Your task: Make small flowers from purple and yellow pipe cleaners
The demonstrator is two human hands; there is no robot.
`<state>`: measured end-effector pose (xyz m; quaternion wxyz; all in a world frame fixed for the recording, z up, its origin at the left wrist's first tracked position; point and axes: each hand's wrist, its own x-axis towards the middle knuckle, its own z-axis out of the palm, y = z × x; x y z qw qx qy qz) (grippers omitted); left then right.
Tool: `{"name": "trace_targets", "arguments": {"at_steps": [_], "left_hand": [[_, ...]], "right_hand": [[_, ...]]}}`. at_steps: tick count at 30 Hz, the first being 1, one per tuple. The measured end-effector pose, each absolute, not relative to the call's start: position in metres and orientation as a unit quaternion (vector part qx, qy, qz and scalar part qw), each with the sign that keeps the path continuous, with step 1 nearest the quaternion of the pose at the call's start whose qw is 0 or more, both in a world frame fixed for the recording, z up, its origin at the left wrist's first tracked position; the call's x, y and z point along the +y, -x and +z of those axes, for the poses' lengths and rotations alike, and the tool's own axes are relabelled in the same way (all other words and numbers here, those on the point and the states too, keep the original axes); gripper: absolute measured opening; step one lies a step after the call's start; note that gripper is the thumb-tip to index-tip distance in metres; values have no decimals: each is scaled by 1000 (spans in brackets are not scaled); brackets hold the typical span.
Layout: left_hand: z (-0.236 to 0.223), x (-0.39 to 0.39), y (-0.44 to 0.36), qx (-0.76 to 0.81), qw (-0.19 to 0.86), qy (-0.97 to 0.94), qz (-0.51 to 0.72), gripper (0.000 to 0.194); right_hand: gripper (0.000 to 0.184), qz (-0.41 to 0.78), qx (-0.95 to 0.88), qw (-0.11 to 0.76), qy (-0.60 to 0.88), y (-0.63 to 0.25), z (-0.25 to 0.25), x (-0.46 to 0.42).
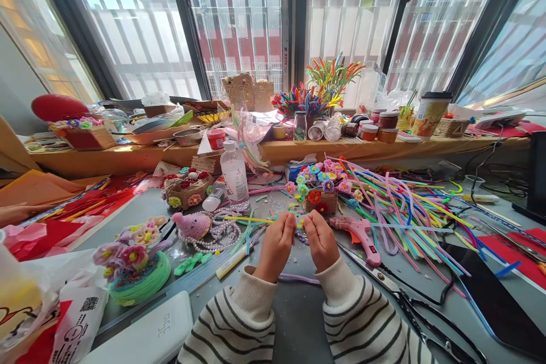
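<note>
My left hand (278,244) and my right hand (319,239) are raised close together over the middle of the table, fingers pinched. A thin yellow pipe cleaner (249,219) sticks out leftward from my left hand, and a bit of yellow shows between the two hands. My fingers hide the rest of it. Just right of my right hand lies a pink glue gun (360,237). Beyond the hands stands a small basket of pipe-cleaner flowers (321,200). Strings of beads (228,233) and a pink crocheted piece (194,226) lie to the left.
Loose pipe cleaners (401,216) spread across the right side. Large scissors (384,280) and a dark phone (490,296) lie there too. At left are a green flower pot (143,281), a white power bank (149,333) and a clear bottle (234,173). Another person's hand (15,213) rests far left.
</note>
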<state>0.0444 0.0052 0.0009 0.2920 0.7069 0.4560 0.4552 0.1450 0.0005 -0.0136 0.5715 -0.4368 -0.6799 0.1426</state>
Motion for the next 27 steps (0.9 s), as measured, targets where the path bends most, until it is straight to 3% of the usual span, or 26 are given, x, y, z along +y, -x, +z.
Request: {"name": "trace_targets", "arguments": {"at_steps": [27], "left_hand": [[-1,5,-46,451,264,-731,438,22]], "right_hand": [[18,151,-672,552,469,-141,-22,7]]}}
